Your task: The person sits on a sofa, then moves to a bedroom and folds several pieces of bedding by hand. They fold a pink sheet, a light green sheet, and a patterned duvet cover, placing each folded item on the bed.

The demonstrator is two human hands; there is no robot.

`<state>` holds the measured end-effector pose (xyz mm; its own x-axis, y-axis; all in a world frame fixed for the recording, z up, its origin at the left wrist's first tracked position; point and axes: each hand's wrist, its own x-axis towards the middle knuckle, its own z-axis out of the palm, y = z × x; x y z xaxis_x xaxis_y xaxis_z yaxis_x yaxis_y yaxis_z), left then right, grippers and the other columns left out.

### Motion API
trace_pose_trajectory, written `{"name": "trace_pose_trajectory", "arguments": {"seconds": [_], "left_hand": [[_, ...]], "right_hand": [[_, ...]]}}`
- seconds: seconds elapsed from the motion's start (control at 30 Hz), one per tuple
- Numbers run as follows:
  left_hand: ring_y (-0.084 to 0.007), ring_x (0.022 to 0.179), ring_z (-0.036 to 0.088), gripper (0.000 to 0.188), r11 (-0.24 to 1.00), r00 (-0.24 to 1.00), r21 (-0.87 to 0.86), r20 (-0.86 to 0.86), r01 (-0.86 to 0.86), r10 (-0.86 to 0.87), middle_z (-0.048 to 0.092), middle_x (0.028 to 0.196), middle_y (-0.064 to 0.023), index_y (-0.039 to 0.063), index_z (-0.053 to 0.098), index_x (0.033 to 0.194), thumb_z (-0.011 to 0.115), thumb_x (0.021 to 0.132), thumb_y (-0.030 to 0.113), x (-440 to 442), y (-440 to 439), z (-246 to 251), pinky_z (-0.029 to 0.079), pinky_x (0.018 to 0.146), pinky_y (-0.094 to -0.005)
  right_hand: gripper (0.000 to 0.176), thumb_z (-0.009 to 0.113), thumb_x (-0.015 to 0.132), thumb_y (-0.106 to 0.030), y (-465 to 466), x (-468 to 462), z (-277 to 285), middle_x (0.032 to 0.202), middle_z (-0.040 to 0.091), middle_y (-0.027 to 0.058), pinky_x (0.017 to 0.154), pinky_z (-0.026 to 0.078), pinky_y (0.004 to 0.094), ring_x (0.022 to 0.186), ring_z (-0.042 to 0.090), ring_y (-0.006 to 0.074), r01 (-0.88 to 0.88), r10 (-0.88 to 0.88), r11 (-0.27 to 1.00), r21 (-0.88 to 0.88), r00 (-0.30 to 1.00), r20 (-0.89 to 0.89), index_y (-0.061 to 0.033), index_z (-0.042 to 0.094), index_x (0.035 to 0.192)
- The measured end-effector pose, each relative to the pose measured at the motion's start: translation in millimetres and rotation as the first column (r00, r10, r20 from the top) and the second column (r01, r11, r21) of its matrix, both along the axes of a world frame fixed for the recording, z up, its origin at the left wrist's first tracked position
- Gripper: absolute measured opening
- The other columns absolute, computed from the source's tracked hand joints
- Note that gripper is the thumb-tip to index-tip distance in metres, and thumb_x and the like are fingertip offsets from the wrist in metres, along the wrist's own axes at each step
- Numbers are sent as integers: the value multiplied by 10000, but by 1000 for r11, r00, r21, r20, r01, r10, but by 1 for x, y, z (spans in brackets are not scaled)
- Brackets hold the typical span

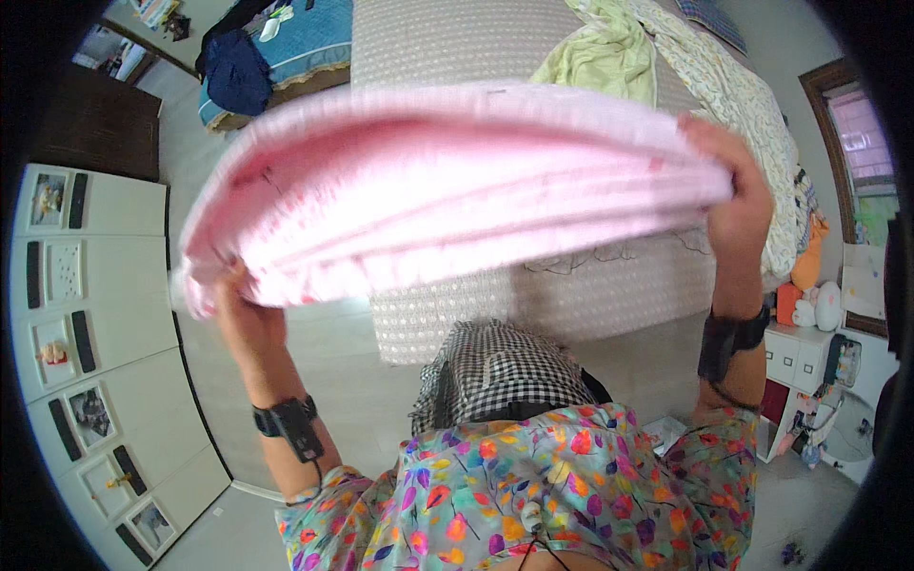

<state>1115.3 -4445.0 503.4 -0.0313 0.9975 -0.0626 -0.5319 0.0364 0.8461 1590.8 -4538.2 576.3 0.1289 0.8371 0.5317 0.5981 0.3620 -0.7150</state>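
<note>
A pink patterned cloth point(428, 193), perhaps a quilt or blanket, is stretched between my two hands in the air in front of me. My left hand point(250, 314) grips its lower left corner. At the opposite end, my right hand point(735, 178) is shut on the cloth's right edge. The fabric is blurred and bows upward along its far side, with folds running across it. Below and beyond it lies a bed with a patterned grey-beige cover point(443, 321), partly hidden by the cloth.
A black-and-white checked bag point(500, 371) stands against my front. On the bed lie a light green cloth point(607, 61) and a floral quilt point(750, 121). White cabinets point(128, 285) line the left; a small white drawer unit point(792, 357) stands right. A dark blue garment point(237, 71) hangs over a blue-covered bed.
</note>
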Motion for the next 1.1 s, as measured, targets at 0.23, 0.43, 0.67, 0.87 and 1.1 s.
{"name": "trace_pose_trajectory", "arguments": {"seconds": [0.23,0.43,0.67,0.87,1.1], "left_hand": [[-205,1042,539,403,857,1000,-515,9,12,-8,542,1152,-71,24,481,1218,509,817,-4,-21,-135,-206,423,961,-359],[-222,859,609,406,443,982,-886,-182,-141,-53,579,1032,-70,47,508,1146,562,744,42,-32,-263,-299,549,703,-378],[-303,846,616,821,315,931,-894,-358,-318,-77,533,1022,-165,99,200,1280,610,611,-144,-50,-305,-311,576,593,-412],[-242,653,615,781,273,915,-952,-226,-135,-334,580,834,-113,86,243,1248,669,619,-98,-69,-274,-335,555,516,-402],[-217,801,598,731,224,807,-967,-228,-122,-546,587,925,-83,174,352,1277,700,659,-4,-74,-226,-326,499,603,-407]], "right_hand": [[408,490,603,124,-96,-40,-166,1063,604,140,982,403,381,1096,548,298,-161,211,868,-471,976,55,-16,602,970],[233,571,698,28,-220,-63,-310,985,603,140,856,449,341,973,577,306,-190,136,521,-832,981,-139,-32,591,923],[170,630,729,-70,-255,-69,-339,907,591,129,802,455,332,887,577,276,-289,71,366,-885,956,-283,-43,578,889],[228,531,672,47,-242,-74,-328,893,584,120,805,451,334,872,569,284,-289,87,400,-870,957,-278,-30,568,883],[215,581,688,31,-233,-83,-312,889,581,127,795,456,352,876,563,309,-262,147,435,-861,965,-219,-37,563,891]]}}
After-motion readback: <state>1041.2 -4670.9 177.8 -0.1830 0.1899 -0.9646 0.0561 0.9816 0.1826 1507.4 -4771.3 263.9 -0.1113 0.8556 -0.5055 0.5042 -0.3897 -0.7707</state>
